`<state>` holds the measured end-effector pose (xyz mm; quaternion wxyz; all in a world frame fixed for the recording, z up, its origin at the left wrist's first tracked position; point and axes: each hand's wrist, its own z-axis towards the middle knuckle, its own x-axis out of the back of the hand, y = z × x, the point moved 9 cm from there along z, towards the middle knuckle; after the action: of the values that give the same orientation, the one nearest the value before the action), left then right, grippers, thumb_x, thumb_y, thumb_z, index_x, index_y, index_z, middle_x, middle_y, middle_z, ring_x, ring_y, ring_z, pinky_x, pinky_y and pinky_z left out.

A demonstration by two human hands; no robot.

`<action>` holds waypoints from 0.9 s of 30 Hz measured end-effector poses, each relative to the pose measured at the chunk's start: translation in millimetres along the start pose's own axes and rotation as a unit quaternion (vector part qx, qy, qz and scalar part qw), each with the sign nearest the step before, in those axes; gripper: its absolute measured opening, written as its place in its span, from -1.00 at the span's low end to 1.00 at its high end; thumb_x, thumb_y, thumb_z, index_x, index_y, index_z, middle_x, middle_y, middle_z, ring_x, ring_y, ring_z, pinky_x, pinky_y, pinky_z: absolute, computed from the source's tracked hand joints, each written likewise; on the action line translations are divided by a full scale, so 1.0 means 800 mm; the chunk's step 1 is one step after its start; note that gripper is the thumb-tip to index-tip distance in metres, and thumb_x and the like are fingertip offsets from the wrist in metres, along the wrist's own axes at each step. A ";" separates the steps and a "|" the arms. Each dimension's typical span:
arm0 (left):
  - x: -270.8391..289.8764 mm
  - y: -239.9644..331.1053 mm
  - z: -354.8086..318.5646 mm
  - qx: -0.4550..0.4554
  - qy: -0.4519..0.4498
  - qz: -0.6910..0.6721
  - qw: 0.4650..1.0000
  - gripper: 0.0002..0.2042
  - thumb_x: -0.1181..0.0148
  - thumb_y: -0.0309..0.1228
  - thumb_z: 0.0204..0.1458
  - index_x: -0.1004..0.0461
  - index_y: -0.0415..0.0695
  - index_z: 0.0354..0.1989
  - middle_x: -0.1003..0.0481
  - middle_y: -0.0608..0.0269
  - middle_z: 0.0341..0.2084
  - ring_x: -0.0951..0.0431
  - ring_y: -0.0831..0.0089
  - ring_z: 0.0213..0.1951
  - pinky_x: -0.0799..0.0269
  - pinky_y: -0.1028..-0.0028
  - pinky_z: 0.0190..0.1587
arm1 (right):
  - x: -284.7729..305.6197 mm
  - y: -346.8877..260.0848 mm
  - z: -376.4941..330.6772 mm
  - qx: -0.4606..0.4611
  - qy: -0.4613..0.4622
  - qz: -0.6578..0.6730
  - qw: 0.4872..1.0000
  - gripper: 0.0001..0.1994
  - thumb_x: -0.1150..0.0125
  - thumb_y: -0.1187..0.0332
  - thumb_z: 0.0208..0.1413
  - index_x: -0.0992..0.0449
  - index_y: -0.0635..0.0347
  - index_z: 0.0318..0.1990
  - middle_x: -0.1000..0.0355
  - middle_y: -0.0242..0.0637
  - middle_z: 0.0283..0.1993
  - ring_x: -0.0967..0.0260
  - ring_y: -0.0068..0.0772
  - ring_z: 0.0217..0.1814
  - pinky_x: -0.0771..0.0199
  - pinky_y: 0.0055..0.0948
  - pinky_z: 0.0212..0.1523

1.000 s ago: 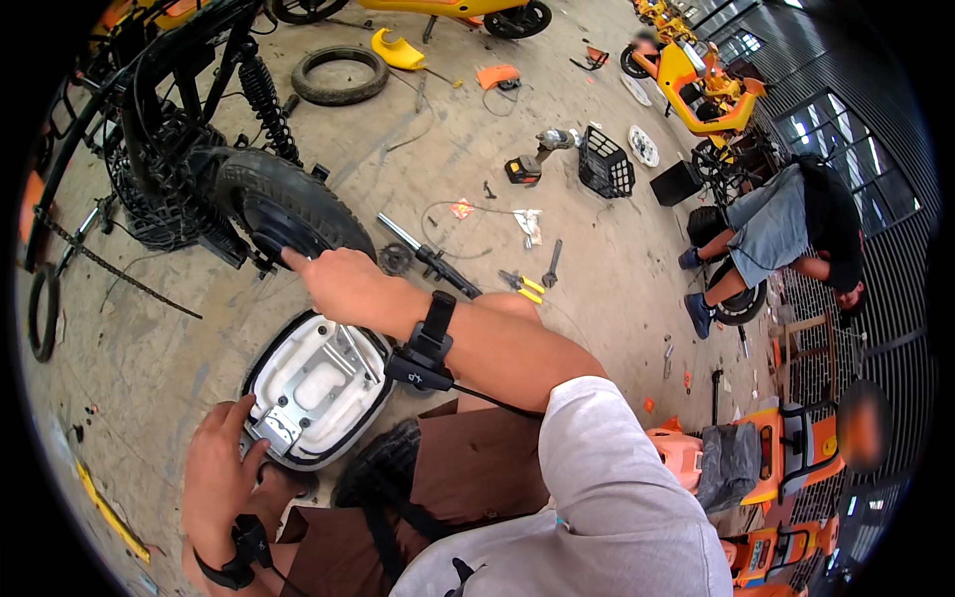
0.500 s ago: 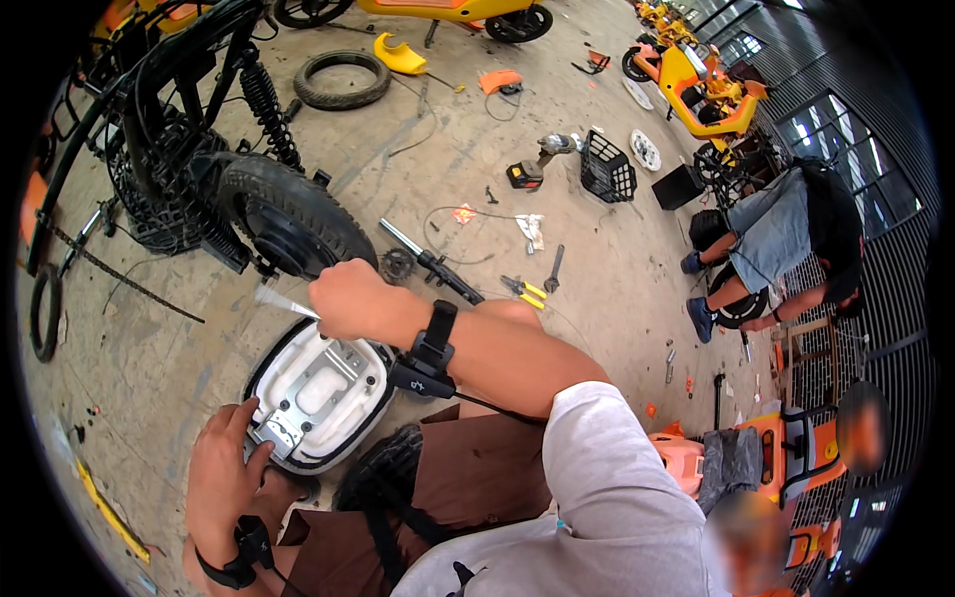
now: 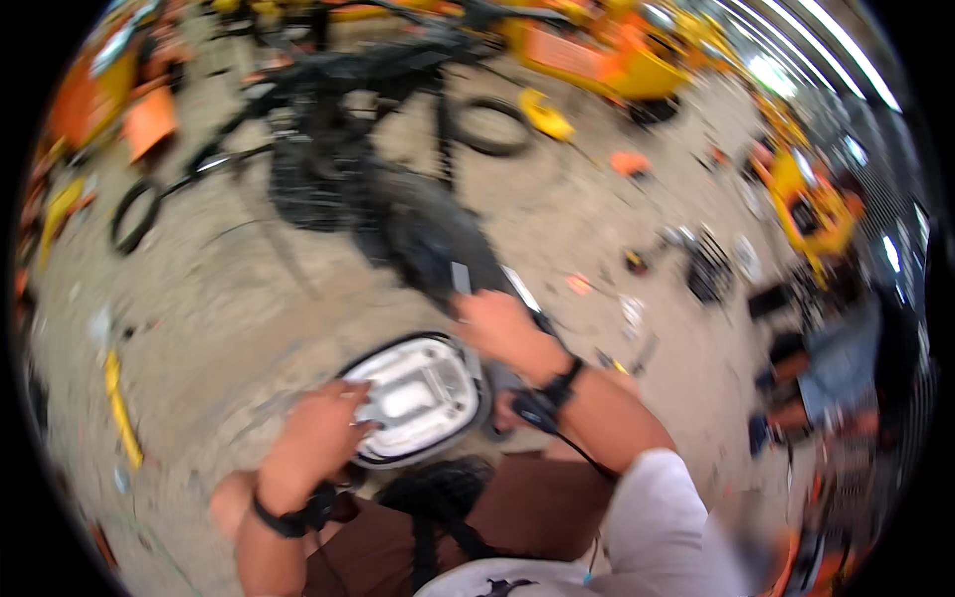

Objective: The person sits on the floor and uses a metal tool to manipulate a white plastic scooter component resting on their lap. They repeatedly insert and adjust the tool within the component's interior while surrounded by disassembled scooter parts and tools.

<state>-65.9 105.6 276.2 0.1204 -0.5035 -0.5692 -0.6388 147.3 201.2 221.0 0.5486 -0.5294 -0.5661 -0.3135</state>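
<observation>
At left, the person's left hand rested on the left side of an upturned seat with a white underside, which sat between both hands above the workshop floor; a loose hold there could have let the seat rock or slide under any push. Farther right, a pale strip jutted from the right hand, near a black-tyred wheel; a slack pinch or a knock against the tyre might have sent it to the ground.

The left hand was back-up, fingers pointing right onto the seat; blur left it impossible to tell whether that grip was clamped. The right hand, its wrist in a black strap, hung by the seat's far right corner, fingers apparently curled together on the strip.
</observation>
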 end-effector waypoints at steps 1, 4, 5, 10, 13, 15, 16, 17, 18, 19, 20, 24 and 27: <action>-0.004 -0.003 0.001 -0.015 -0.010 0.045 0.999 -0.53 -0.27 -0.42 -0.09 -0.44 -0.21 0.07 -0.51 -0.04 -0.16 -0.50 -0.01 -0.08 -0.45 0.19 -0.02 | 0.005 -0.005 0.000 0.023 -0.009 -0.007 1.000 -0.77 -0.17 0.24 0.08 -0.56 0.19 -0.22 -0.51 0.04 -0.34 -0.48 0.12 -0.20 -0.48 -0.01 -0.17; -0.023 -0.011 0.004 -0.018 -0.029 0.095 0.995 -0.53 -0.28 -0.33 -0.03 -0.41 -0.17 0.10 -0.50 0.03 -0.19 -0.53 0.07 -0.10 -0.47 0.18 -0.07 | 0.017 -0.015 -0.006 0.071 -0.052 0.032 0.996 -0.72 -0.10 0.39 0.01 -0.61 0.06 -0.11 -0.54 -0.02 -0.28 -0.49 0.05 -0.14 -0.49 -0.09 -0.11; -0.027 -0.008 0.004 -0.037 -0.023 0.114 0.993 -0.54 -0.28 -0.31 -0.01 -0.40 -0.16 0.09 -0.50 0.03 -0.18 -0.53 0.07 -0.09 -0.47 0.17 -0.08 | 0.021 -0.014 -0.010 0.074 -0.069 0.039 0.994 -0.65 -0.11 0.46 -0.06 -0.61 0.04 -0.06 -0.56 -0.06 -0.26 -0.50 0.01 -0.14 -0.50 -0.13 -0.10; -0.038 -0.004 0.002 -0.051 0.005 0.133 0.990 -0.55 -0.28 -0.32 -0.01 -0.38 -0.16 0.07 -0.50 0.03 -0.24 -0.55 0.07 -0.16 -0.46 0.16 -0.19 | 0.030 -0.011 -0.005 0.041 -0.027 -0.003 0.999 -0.69 -0.39 0.30 -0.23 -0.67 0.11 -0.22 -0.55 -0.12 -0.42 -0.54 -0.08 -0.34 -0.52 -0.22 -0.25; -0.039 -0.003 0.001 -0.053 0.013 0.128 0.990 -0.58 -0.25 -0.34 -0.01 -0.39 -0.15 0.04 -0.50 0.04 -0.23 -0.55 0.09 -0.16 -0.46 0.14 -0.20 | 0.022 -0.014 0.000 0.036 -0.034 -0.010 0.999 -0.76 -0.43 0.24 -0.25 -0.70 0.11 -0.38 -0.53 -0.12 -0.50 -0.52 -0.08 -0.40 -0.50 -0.24 -0.30; -0.042 -0.006 -0.001 -0.047 0.012 0.123 0.991 -0.61 -0.23 -0.36 -0.02 -0.40 -0.15 0.02 -0.50 0.05 -0.23 -0.56 0.10 -0.16 -0.46 0.14 -0.20 | 0.016 -0.012 0.001 0.014 -0.038 -0.019 0.999 -0.70 -0.46 0.09 -0.23 -0.68 0.16 -0.49 -0.52 -0.09 -0.52 -0.52 -0.04 -0.42 -0.51 -0.21 -0.34; -0.047 -0.008 0.000 -0.046 0.003 0.115 0.992 -0.62 -0.23 -0.37 -0.03 -0.41 -0.15 0.00 -0.50 0.05 -0.23 -0.56 0.10 -0.16 -0.47 0.14 -0.19 | 0.013 -0.014 0.002 0.016 -0.040 -0.011 0.999 -0.66 -0.45 0.08 -0.22 -0.66 0.22 -0.51 -0.49 -0.03 -0.56 -0.49 0.01 -0.48 -0.48 -0.18 -0.39; -0.050 -0.011 0.001 -0.042 -0.003 0.113 0.993 -0.63 -0.23 -0.38 -0.04 -0.41 -0.16 -0.02 -0.51 0.05 -0.23 -0.56 0.10 -0.15 -0.47 0.14 -0.20 | 0.011 -0.010 0.002 -0.003 -0.039 -0.007 0.999 -0.63 -0.45 0.08 -0.22 -0.64 0.28 -0.52 -0.47 0.03 -0.57 -0.48 0.04 -0.49 -0.46 -0.16 -0.41; -0.051 -0.012 0.002 -0.043 0.006 0.104 0.994 -0.64 -0.23 -0.39 -0.06 -0.42 -0.16 -0.04 -0.51 0.05 -0.23 -0.55 0.10 -0.15 -0.47 0.14 -0.20 | 0.007 -0.006 0.004 -0.026 -0.039 0.003 0.999 -0.59 -0.45 0.07 -0.22 -0.62 0.34 -0.53 -0.46 0.07 -0.58 -0.48 0.07 -0.47 -0.45 -0.13 -0.41; -0.050 -0.010 0.003 -0.059 0.022 0.108 0.992 -0.65 -0.21 -0.42 -0.07 -0.43 -0.18 -0.06 -0.51 0.06 -0.25 -0.56 0.10 -0.16 -0.47 0.15 -0.22 | 0.006 -0.003 0.005 -0.039 -0.023 0.036 0.998 -0.57 -0.45 0.07 -0.20 -0.59 0.38 -0.54 -0.45 0.10 -0.59 -0.48 0.09 -0.47 -0.45 -0.11 -0.39; -0.044 -0.010 0.002 -0.069 0.054 0.089 0.992 -0.68 -0.20 -0.44 -0.09 -0.46 -0.19 -0.10 -0.51 0.07 -0.28 -0.56 0.12 -0.19 -0.47 0.15 -0.24 | 0.003 0.001 0.005 -0.055 -0.016 0.043 0.997 -0.58 -0.44 0.08 -0.17 -0.59 0.38 -0.54 -0.45 0.09 -0.59 -0.49 0.11 -0.45 -0.45 -0.11 -0.38; -0.041 -0.016 0.008 -0.054 0.086 0.111 0.989 -0.75 -0.21 -0.41 -0.12 -0.49 -0.19 -0.22 -0.51 0.11 -0.32 -0.56 0.18 -0.24 -0.46 0.22 -0.29 | 0.007 -0.002 0.011 -0.024 0.035 0.054 0.998 -0.65 -0.45 0.26 -0.20 -0.53 0.45 -0.61 -0.45 -0.04 -0.66 -0.48 -0.19 -0.60 -0.42 -0.27 -0.48; -0.042 -0.017 0.008 -0.056 0.083 0.122 0.987 -0.76 -0.22 -0.40 -0.12 -0.49 -0.19 -0.26 -0.51 0.12 -0.34 -0.57 0.20 -0.26 -0.44 0.27 -0.33 | 0.022 -0.006 0.010 -0.017 0.086 0.179 0.980 -0.72 -0.49 0.36 -0.28 -0.56 0.46 -0.57 -0.45 -0.04 -0.66 -0.46 -0.22 -0.61 -0.43 -0.30 -0.47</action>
<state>-56.8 101.5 240.9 0.2158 -0.5203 -0.4549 -0.6898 143.5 211.8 237.1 0.6333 -0.6023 -0.4079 -0.2642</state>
